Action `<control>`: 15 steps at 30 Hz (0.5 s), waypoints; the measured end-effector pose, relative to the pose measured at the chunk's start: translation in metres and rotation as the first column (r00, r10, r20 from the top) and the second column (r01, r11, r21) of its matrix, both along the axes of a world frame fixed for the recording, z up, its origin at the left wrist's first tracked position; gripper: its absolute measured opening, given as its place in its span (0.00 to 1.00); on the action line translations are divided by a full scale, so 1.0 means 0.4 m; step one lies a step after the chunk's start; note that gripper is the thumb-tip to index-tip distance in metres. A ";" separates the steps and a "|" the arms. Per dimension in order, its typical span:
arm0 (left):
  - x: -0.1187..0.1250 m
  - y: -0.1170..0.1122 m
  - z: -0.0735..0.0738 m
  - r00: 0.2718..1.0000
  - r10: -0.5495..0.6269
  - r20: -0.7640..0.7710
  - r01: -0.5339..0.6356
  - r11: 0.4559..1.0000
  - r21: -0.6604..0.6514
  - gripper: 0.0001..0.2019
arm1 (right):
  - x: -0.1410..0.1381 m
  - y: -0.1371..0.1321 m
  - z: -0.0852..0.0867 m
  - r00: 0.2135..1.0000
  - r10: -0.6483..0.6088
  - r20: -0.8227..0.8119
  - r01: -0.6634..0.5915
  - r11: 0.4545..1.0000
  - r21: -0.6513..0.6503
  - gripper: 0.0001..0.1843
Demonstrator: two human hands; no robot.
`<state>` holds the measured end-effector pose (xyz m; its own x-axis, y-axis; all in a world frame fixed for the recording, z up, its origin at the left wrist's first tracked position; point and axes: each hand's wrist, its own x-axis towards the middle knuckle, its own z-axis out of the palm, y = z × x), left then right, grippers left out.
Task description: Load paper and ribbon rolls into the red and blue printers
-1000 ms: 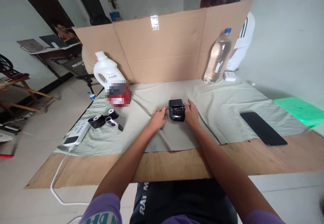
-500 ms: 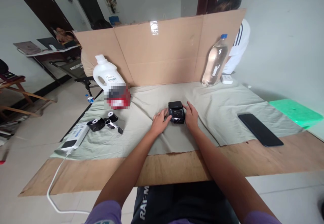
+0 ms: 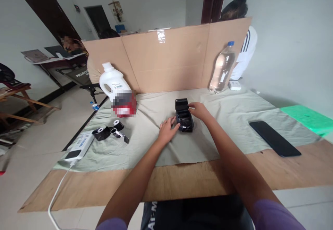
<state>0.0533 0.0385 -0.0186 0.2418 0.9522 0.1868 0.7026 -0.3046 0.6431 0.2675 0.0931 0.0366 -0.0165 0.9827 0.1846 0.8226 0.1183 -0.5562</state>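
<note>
A small black receipt printer (image 3: 185,124) sits on the cloth in front of me, its lid (image 3: 181,104) raised and the compartment inside exposed. My right hand (image 3: 199,111) is closed at the right edge of that lid, fingertips pinching it. Against the printer's left side rests my left hand (image 3: 168,130), fingers stretched out and thumb apart, touching the body without wrapping round it. To the left lie a black paper roll (image 3: 102,133), another roll (image 3: 118,125) behind it, and a loose curled strip (image 3: 120,135).
A white power strip (image 3: 80,146) lies at the left. Behind stand a white jug (image 3: 114,81), a clear bottle (image 3: 222,68) and a cardboard panel (image 3: 166,61). A phone (image 3: 274,138) is on the right, a green stool (image 3: 307,117) beyond. A person's white sleeve (image 3: 246,53) shows behind the panel.
The printer's lid has swung up and back. My right hand has moved from the printer's right side up to the lid's edge. My left hand stays at the left side.
</note>
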 end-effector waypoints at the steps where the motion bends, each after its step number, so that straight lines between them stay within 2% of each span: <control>1: 0.000 0.000 0.000 1.000 0.000 -0.001 0.000 1.000 -0.001 0.23 | 0.003 0.010 0.018 0.997 0.015 0.075 -0.012 0.999 -0.036 0.19; 4: 0.000 -0.001 0.001 1.000 0.001 -0.003 -0.001 1.000 -0.005 0.23 | -0.003 0.037 0.049 0.963 0.066 0.260 -0.027 0.988 -0.152 0.13; 7: -0.001 -0.002 0.001 1.000 -0.005 0.002 0.005 1.000 -0.006 0.22 | -0.019 0.055 0.046 0.955 0.096 0.282 -0.039 0.979 -0.201 0.10; 15: 0.000 0.001 -0.003 1.000 -0.006 0.011 0.006 1.000 0.014 0.21 | -0.035 0.063 0.016 0.923 0.089 0.374 0.004 0.971 -0.240 0.16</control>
